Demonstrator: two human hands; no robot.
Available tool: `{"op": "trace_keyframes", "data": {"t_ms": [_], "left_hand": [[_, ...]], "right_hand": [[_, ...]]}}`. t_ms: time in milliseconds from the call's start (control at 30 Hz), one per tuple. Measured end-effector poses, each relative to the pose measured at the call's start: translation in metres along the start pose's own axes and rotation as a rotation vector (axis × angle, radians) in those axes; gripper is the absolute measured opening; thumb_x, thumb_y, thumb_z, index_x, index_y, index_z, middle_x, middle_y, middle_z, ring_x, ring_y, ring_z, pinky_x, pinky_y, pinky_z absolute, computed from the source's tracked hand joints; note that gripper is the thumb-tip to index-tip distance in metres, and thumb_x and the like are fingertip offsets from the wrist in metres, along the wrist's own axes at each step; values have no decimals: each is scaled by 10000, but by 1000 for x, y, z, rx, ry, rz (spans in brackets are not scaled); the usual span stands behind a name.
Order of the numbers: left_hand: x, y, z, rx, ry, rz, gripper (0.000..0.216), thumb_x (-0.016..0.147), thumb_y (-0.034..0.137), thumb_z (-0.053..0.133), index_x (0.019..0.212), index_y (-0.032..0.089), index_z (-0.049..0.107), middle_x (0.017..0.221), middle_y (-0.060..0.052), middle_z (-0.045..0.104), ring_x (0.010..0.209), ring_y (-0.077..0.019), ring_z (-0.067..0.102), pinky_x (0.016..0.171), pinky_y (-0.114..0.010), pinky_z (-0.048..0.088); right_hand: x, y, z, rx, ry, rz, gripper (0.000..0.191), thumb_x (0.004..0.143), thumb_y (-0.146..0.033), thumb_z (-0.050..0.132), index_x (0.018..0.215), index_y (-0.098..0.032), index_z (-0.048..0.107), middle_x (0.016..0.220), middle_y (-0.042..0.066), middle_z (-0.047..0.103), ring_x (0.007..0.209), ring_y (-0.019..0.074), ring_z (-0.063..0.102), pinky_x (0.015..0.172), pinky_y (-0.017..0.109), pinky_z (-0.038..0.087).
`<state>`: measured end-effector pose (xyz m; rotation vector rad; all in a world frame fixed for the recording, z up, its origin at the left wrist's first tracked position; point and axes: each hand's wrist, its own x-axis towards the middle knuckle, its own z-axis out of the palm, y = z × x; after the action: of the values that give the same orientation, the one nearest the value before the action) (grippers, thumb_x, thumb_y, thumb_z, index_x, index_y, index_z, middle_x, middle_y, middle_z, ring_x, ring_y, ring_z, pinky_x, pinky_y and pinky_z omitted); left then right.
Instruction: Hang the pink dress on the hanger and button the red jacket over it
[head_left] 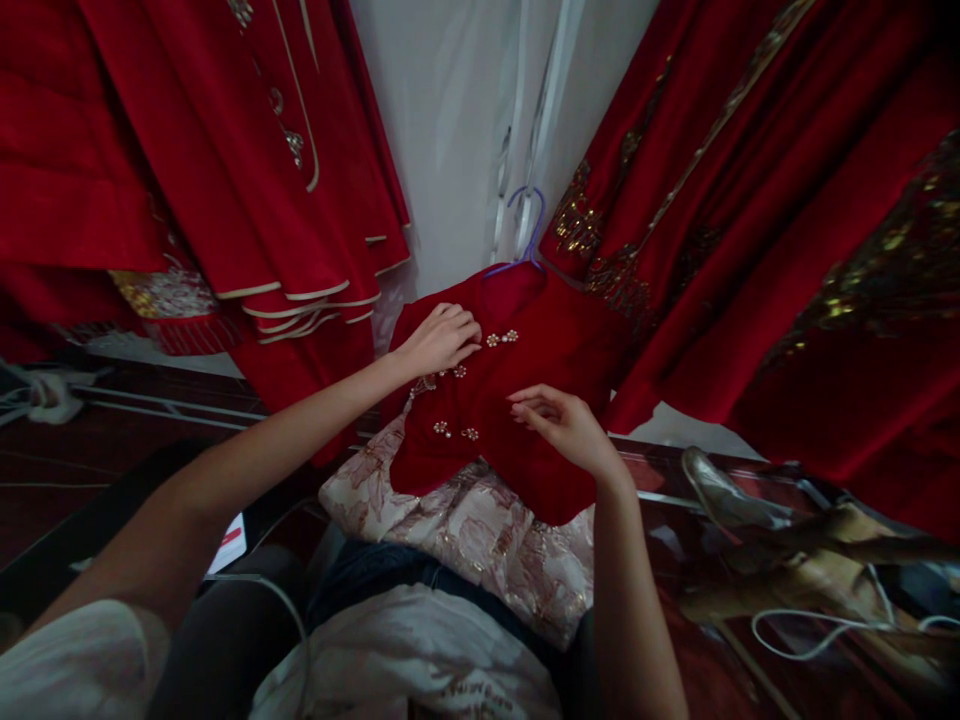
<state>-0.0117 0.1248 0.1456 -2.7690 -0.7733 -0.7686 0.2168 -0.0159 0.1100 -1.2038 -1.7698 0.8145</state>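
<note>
A small red garment (551, 375) with pearl-like buttons (501, 338) lies across my lap on a purple hanger (526, 225). Beneath it spreads a pale gold brocade skirt (495, 540). My left hand (439, 340) rests on the garment's upper left edge, fingers curled onto the cloth beside the top buttons. My right hand (562, 420) hovers over the middle of the garment, fingers pinched together on its front edge.
Red embroidered gowns hang to the left (225, 170) and right (787, 230), with a white curtain (465, 130) between them. A gold high-heeled shoe (795, 555) and a white cable (810, 630) lie at the right. A phone (229, 545) sits by my left arm.
</note>
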Motion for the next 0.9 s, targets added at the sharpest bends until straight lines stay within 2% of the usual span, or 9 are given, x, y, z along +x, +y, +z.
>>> {"op": "trace_keyframes", "data": {"t_ms": [133, 333, 533, 733, 833, 900], "left_hand": [[22, 13, 10, 39, 54, -10, 263, 894, 343, 563, 1088, 184, 642, 1069, -100, 570, 1032, -257, 474, 918, -401, 323], [43, 19, 28, 70, 64, -28, 215, 907, 296, 538, 954, 141, 680, 975, -109, 623, 969, -252, 495, 913, -421, 297], [42, 20, 22, 93, 80, 23, 192, 913, 300, 523, 931, 149, 640, 857, -78, 656, 907, -222, 526, 944, -422, 301], [38, 20, 15, 280, 88, 157, 237, 953, 228, 403, 916, 182, 632, 734, -30, 645, 821, -175, 563, 1041, -417, 273], [39, 20, 10, 305, 90, 156, 263, 962, 223, 365, 942, 168, 622, 767, -36, 648, 808, -169, 584, 1049, -415, 268], [39, 20, 7, 291, 65, 160, 274, 969, 239, 351, 989, 144, 607, 864, -64, 658, 832, -175, 596, 1013, -399, 296]], "right_hand": [[-1, -3, 0, -4, -22, 0, 227, 862, -350, 596, 1015, -203, 675, 919, 59, 728, 863, 165, 688, 789, 309, 561], [-4, -3, -5, -10, -19, 16, 239, 867, -361, 588, 1029, -204, 669, 912, 59, 728, 871, 172, 690, 793, 316, 563], [-1, 1, -5, 7, -19, 6, 252, 863, -378, 596, 1033, -205, 664, 927, 61, 726, 876, 178, 690, 807, 330, 561], [-3, 3, -3, 4, -38, -14, 242, 867, -393, 597, 1022, -222, 671, 921, 54, 720, 873, 188, 684, 827, 367, 557], [0, 6, -6, 19, -26, -26, 240, 858, -405, 612, 1013, -232, 676, 977, 53, 715, 917, 190, 678, 873, 384, 547], [10, 6, -7, 76, 39, -51, 273, 827, -424, 651, 1021, -233, 666, 1066, 61, 697, 994, 196, 663, 930, 391, 528]]}}
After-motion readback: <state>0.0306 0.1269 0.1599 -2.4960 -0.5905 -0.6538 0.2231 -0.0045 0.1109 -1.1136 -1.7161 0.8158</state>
